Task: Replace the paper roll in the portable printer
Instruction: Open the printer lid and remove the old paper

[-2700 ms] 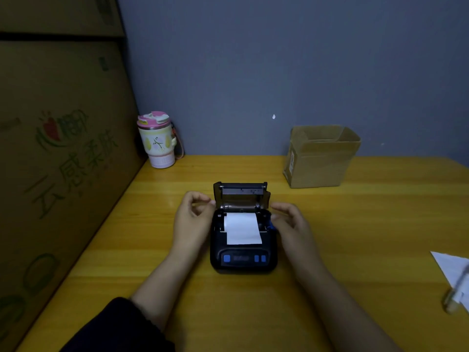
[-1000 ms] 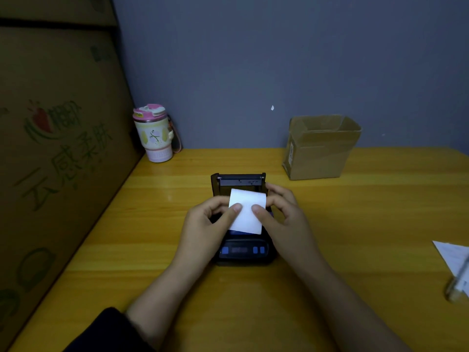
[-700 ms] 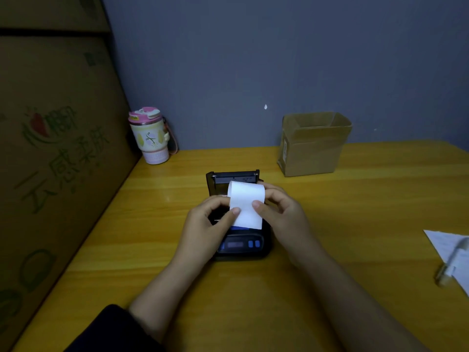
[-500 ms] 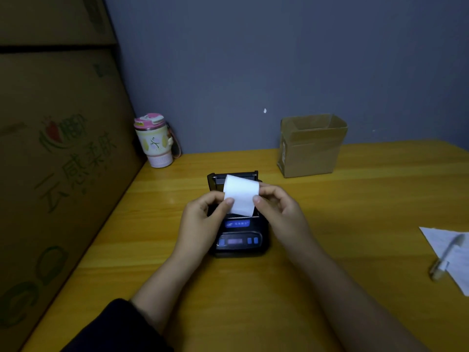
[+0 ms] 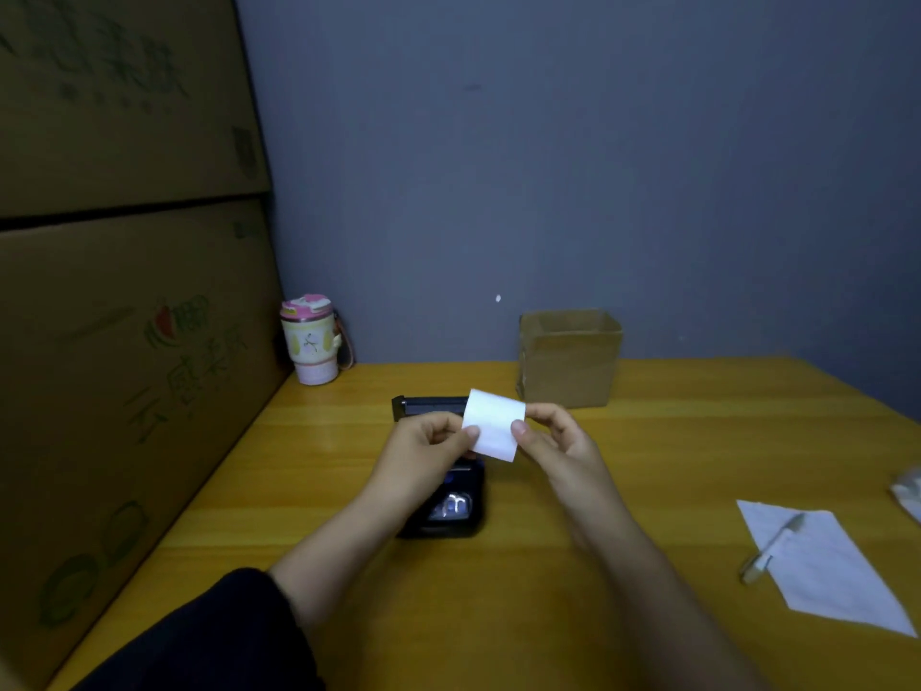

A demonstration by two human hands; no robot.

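A white paper roll with a loose flap hanging down is held in the air above the black portable printer. My left hand pinches its left end and my right hand pinches its right end. The printer sits on the yellow wooden table with its lid open at the back. My left hand and wrist cover most of the paper bay.
An open cardboard box stands behind the printer to the right. A pink-lidded tumbler stands at the back left by the big stacked cartons. A paper sheet with a pen lies at the right.
Both hands have lifted the paper roll out of the printer's bay and raised it up and slightly to the right. The camera has tilted upward.
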